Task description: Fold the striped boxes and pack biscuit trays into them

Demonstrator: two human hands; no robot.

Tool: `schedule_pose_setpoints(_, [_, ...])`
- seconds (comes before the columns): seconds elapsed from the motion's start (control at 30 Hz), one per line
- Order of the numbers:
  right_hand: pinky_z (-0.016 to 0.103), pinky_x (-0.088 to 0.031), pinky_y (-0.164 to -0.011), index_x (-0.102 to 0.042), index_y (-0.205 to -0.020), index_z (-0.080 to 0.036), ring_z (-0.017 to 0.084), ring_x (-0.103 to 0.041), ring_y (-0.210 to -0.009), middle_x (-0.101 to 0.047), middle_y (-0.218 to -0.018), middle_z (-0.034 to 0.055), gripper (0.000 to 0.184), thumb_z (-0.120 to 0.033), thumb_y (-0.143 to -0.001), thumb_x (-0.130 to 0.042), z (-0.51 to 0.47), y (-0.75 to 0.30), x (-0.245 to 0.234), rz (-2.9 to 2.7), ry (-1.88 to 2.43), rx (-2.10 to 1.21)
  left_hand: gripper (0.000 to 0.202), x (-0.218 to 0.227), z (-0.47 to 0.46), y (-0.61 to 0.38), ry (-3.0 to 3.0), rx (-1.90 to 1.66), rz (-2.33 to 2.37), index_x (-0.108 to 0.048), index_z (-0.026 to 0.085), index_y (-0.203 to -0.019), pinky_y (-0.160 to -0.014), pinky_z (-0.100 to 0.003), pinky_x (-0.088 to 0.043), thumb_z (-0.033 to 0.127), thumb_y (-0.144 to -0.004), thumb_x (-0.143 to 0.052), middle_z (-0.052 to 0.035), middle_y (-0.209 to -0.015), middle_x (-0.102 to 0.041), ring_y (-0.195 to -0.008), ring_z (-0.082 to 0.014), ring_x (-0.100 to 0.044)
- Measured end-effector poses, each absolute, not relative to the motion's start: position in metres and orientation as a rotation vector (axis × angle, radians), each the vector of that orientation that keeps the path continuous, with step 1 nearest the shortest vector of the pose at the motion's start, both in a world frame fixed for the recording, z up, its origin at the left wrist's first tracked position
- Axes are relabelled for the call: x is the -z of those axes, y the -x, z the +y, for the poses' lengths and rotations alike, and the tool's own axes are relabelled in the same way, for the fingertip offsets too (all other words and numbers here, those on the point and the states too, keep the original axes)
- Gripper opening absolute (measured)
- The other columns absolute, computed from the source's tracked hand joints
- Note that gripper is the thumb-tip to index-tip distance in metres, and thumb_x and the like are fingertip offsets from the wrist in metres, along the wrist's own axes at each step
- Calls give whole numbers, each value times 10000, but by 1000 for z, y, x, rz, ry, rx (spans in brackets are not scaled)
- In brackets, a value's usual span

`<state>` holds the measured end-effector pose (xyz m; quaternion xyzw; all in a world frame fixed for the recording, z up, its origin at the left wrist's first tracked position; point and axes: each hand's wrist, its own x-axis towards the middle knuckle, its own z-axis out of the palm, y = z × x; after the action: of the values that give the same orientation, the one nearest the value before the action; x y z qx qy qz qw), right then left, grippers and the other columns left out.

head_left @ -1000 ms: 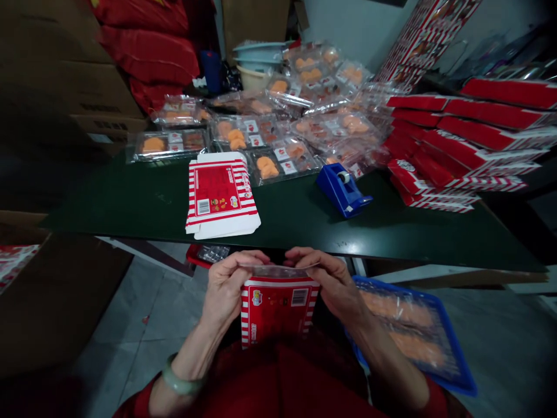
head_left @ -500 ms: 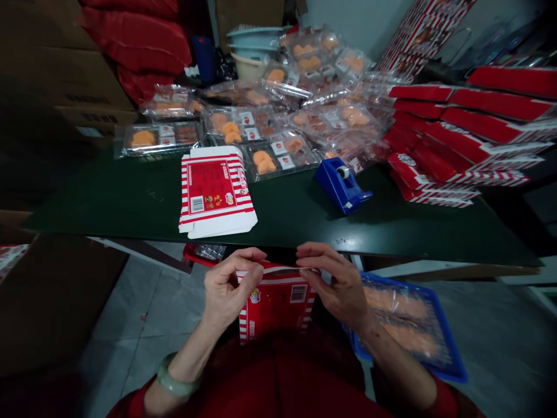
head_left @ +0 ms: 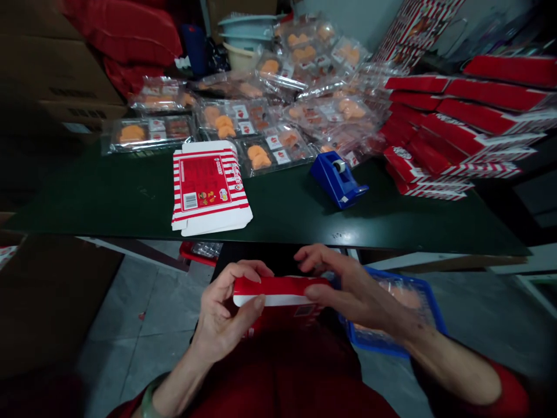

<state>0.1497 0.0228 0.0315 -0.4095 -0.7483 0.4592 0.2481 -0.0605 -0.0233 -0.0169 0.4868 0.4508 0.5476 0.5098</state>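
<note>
A red-and-white cardboard box (head_left: 282, 285) is held in front of my body, its narrow red end with a white-edged flap turned up toward me. My left hand (head_left: 230, 299) grips the left side of that end, thumb on the near edge and fingers behind. At the right side, my right hand (head_left: 343, 284) has its thumb pressed on the flap and its fingers curled above and behind. Part of the barcode panel shows below the flap; the lower box blends into my dark red clothing.
On the green table (head_left: 287, 215) lie flat striped cartons (head_left: 209, 197), a blue tape dispenser (head_left: 338, 180) and many clear toy packs (head_left: 256, 154). Red boxes (head_left: 470, 128) are stacked at right. A blue crate (head_left: 435, 302) with packed items stands on the floor, beside a red tray (head_left: 198, 253) further left.
The box's open top edge is now folded over, showing a red end with a white flap edge. My right hand has shifted its thumb onto it. The view has moved slightly.
</note>
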Motion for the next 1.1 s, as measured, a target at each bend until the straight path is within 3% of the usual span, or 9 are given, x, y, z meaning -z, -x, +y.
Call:
schedule_pose_setpoints(0.13, [193,-424,-446,-652,-888,-194,110,-564,-562,-646,-712,-1,278,-352,-677,-743,39,-145,-39,-1950,1302,-1726,66,14,-27,62,-1228,-1305,1155,-641,185,-791,-649,-269,-525,200,-738,-677,-91,-973,-680,-815,-204,-659])
schedule_pose_setpoints(0.33, [183,-470,-480,-572,-856,-181,95,-569,-612,-609,-780,-15,393,-177,-538,-802,35,-140,-34,-1321,1400,-2220,69,11,-31,62,-1289,-1308,1143,-664,207,-759,-605,-265,-536,142,-737,-666,-88,-950,-706,-810,-213,-681])
schedule_pose_setpoints(0.5, [201,-513,-506,-503,-1021,-232,99,-603,-635,-595,-859,-26,644,-157,-472,-832,21,-135,-23,-1015,1263,-2162,117,14,-32,66,-1333,-1278,1133,-659,222,-768,-613,-259,-536,109,-736,-662,-74,-942,-712,-778,-192,-684])
schedule_pose_setpoints(0.8, [136,-413,-420,-492,-795,-204,52,-513,-509,-565,-690,-73,466,-154,-469,-823,23,-138,-25,-1067,1274,-2271,141,16,-32,65,-1297,-1298,1070,-652,217,-758,-542,-223,-539,87,-709,-679,-67,-932,-728,-718,-173,-685])
schedule_pose_setpoints(0.97, [198,-481,-580,-661,-925,-209,108,-591,-722,-646,-868,-4,276,-215,-662,-745,39,-143,-32,-1743,1205,-1937,109,24,-29,68,-1120,-1329,1141,-639,186,-782,-571,-243,-562,148,-708,-711,-83,-922,-736,-729,-186,-695])
schedule_pose_setpoints(1.1, [220,-492,-612,-682,-963,-175,117,-609,-687,-688,-838,12,264,-301,-732,-709,41,-144,-34,-1944,1173,-1812,88,14,-20,73,-1152,-1227,1168,-680,167,-803,-593,-239,-562,207,-729,-707,-77,-918,-742,-708,-174,-693])
